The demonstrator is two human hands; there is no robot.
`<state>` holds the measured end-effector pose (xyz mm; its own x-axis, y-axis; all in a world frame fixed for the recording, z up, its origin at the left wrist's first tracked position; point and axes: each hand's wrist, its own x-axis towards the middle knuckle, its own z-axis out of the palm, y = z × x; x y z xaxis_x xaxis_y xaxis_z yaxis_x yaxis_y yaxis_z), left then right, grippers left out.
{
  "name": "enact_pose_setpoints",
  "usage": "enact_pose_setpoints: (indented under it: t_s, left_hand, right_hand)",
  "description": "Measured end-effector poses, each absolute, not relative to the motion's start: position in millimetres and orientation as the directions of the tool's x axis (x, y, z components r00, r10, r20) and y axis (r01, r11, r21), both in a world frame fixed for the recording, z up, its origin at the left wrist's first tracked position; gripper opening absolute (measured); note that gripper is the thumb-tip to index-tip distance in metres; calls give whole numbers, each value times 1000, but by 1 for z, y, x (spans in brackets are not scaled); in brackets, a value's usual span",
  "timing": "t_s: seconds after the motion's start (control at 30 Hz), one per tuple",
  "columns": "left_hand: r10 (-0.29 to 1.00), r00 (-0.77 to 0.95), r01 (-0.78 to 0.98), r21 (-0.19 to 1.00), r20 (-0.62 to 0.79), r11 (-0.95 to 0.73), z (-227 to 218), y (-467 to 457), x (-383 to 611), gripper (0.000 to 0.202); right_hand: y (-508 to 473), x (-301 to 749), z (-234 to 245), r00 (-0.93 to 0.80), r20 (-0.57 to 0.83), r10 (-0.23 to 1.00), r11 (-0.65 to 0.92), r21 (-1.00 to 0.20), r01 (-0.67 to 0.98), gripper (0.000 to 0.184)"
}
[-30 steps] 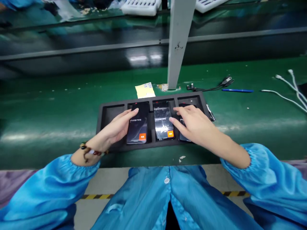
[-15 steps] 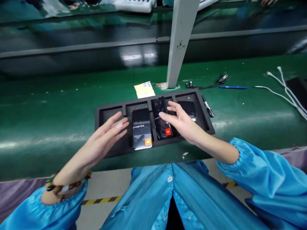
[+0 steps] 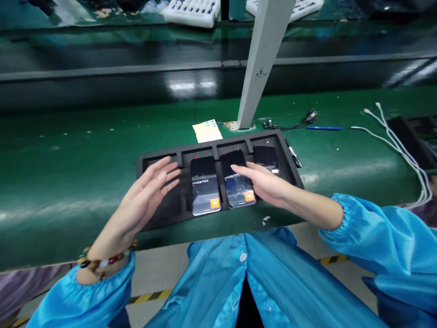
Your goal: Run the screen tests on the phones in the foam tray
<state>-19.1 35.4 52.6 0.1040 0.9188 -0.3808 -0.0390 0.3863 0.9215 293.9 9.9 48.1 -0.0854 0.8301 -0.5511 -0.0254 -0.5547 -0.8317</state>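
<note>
A black foam tray [image 3: 298,175] with several compartments lies in front of me. My left hand [image 3: 146,191] hovers over its left end, fingers stretched and apart, holding nothing. Right of it, one smartphone [image 3: 205,189] rests in the tray, face up, with Chinese text and an orange button lit. Beside it is a second smartphone [image 3: 237,196] with a similar screen. My right hand [image 3: 269,182] is at this one's right edge, thumb over the screen and the other fingers partly hidden along the side. A smaller dark device [image 3: 266,156] sits in the right compartment.
Behind the tray are a yellow paper note [image 3: 207,131] and a grey post [image 3: 259,68]. To the right lie a black cable [image 3: 293,125], a blue pen [image 3: 324,128], a black marker [image 3: 293,154] and white cables [image 3: 399,141]. A dark tray [image 3: 413,141] stands at far right.
The second smartphone has gone from a tilted pose to lying flatter beside the first, its button now looking orange instead of red. My right hand has moved slightly down with it.
</note>
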Motion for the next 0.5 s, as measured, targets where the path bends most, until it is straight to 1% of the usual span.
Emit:
enact_pose_setpoints:
  t_s: [0.03, 0.07, 0.1, 0.13, 0.17, 0.2, 0.23, 0.27, 0.3, 0.33, 0.37, 0.43, 0.5]
  left_hand:
    - [923, 96, -32, 925, -373, 377, 55, 36, -19, 61]
    - [928, 90, -23, 930, -362, 366, 57, 38, -19, 62]
    - [933, 85, -10, 936, -351, 353, 60, 39, -18, 62]
    - [938, 81, 6, 941, -337, 338, 63, 41, -17, 62]
    - [944, 81, 21, 947, -321, 320, 66, 43, -16, 61]
    - [950, 82, 33, 953, -302, 301, 69, 46, -13, 60]
    - [955, 85, 41, 959, -284, 281, 72, 49, -11, 58]
    - [961, 86, 46, 965, -263, 260, 74, 51, -7, 55]
    - [967, 84, 43, 970, -241, 238, 76, 54, -3, 52]
    - [971, 81, 37, 975, -223, 221, 77, 56, 1, 49]
    - [975, 77, 28, 978, -208, 207, 77, 57, 4, 47]
    - [979, 74, 23, 982, -189, 188, 75, 58, 10, 44]
    - [979, 76, 31, 982, -189, 187, 72, 57, 13, 42]
  right_hand:
    - [2, 297, 57, -67, -600, 797, -603, -797, -25, 89]
    - [-4, 302, 67, -49, -612, 789, -614, -789, -22, 92]
    - [-7, 311, 77, -40, -595, 803, -596, -803, -12, 92]
    - [-6, 324, 85, -33, -544, 839, -544, -839, 11, 88]
    - [0, 340, 90, -32, -462, 887, -460, -886, 57, 78]
    - [11, 360, 92, -37, -361, 932, -353, -926, 133, 65]
    - [28, 382, 89, -5, -238, 971, -229, -939, 256, 54]
    - [48, 405, 82, 37, -119, 992, -123, -902, 415, 46]
    - [71, 428, 71, 54, -29, 998, -55, -811, 583, 40]
    - [95, 449, 58, 46, 14, 999, -24, -686, 727, 34]
    - [117, 467, 43, 4, -2, 1000, -5, -568, 823, 30]
    - [154, 491, 16, -53, -37, 998, 26, -520, 854, 24]
    - [175, 501, -3, -111, -61, 992, 65, -506, 860, 21]
